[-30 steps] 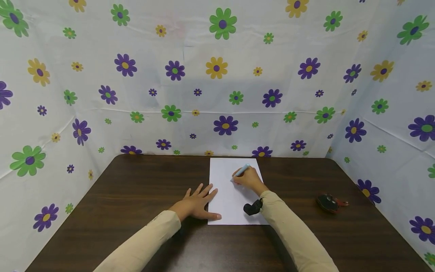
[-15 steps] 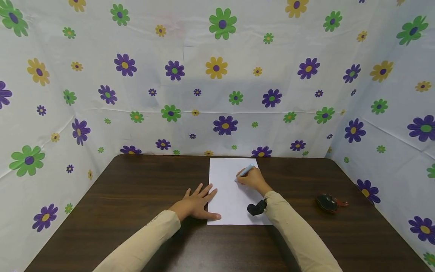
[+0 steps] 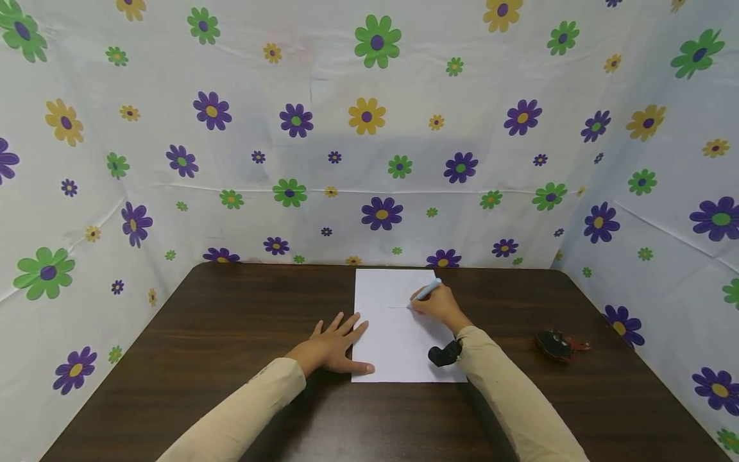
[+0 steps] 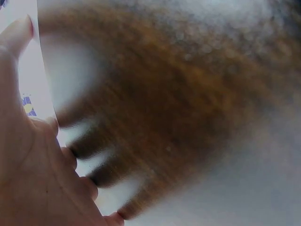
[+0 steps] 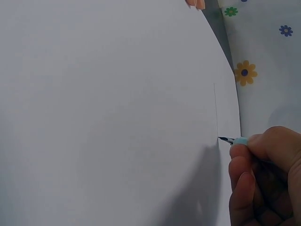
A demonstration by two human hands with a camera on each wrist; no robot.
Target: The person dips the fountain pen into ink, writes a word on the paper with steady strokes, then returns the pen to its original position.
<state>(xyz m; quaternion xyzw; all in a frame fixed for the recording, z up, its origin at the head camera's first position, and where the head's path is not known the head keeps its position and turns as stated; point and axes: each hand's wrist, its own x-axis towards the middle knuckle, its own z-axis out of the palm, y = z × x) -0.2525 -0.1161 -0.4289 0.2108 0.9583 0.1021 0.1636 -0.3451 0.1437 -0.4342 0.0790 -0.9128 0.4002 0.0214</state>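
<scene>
Head view: one thin line on the paper, pen at its end

The paper lay on the table, its far edge near the table's far edge. The right hand pinched the pen between thumb and fingers, the pen slanting over the upper part of the paper. In the right wrist view the nib met one end of the line. The left hand gripped nothing; it rested with its fingers spread at the paper's left edge, the tips of thumb and forefinger lying over it.

Done, as far as could be seen, was that single straight line, running crosswise on the upper half. No other mark could be made out, though the right hand covered part of the paper. The work looked to be at an early stage; how much was left could not be told. A small dark-and-red thing sat well apart on the right.
</scene>
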